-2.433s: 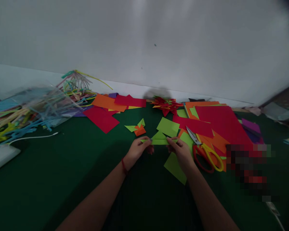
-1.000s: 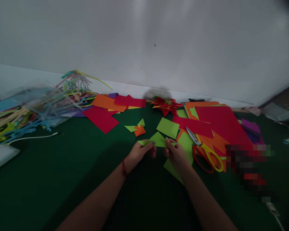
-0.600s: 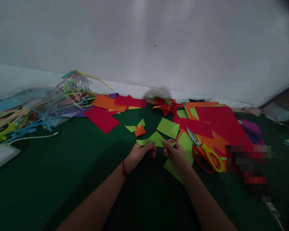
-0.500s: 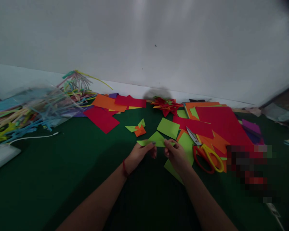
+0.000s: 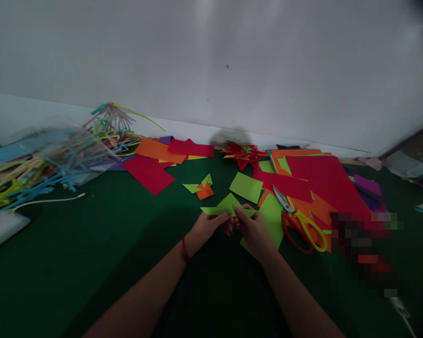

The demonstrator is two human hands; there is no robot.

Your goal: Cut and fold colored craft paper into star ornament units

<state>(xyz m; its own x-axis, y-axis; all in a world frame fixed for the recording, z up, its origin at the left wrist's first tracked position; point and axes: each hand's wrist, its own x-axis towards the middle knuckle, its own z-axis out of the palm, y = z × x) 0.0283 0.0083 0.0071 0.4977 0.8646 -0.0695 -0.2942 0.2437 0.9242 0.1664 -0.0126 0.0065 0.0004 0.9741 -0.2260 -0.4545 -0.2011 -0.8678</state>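
Both hands pinch one folded piece of light green paper (image 5: pixel 230 202), which has a peak at the top and a long straight lower edge. My left hand (image 5: pixel 207 226) is closed on its left part, thumb along the lower edge. My right hand (image 5: pixel 254 228) grips it right of the middle, thumb in front; its other fingers are partly hidden. Just beyond lies a square of green paper (image 5: pixel 246 188). To its left rests a small folded orange and green paper piece (image 5: pixel 204 189). More green paper (image 5: pixel 272 218) lies beside and partly beneath my right hand.
Scissors (image 5: pixel 305 230) with red and yellow handles lie on the right, near red sheets (image 5: pixel 326 183). A spiky red and green paper flower (image 5: pixel 244 154) sits by the wall. Pipe cleaners (image 5: pixel 109 124) and a plastic bag (image 5: pixel 68 150) are at left, near a white power adapter (image 5: pixel 5 229).
My right hand has moved left along the paper, its thumb now close to my left thumb near the middle. My left hand has shifted slightly, and both still hold the green paper.
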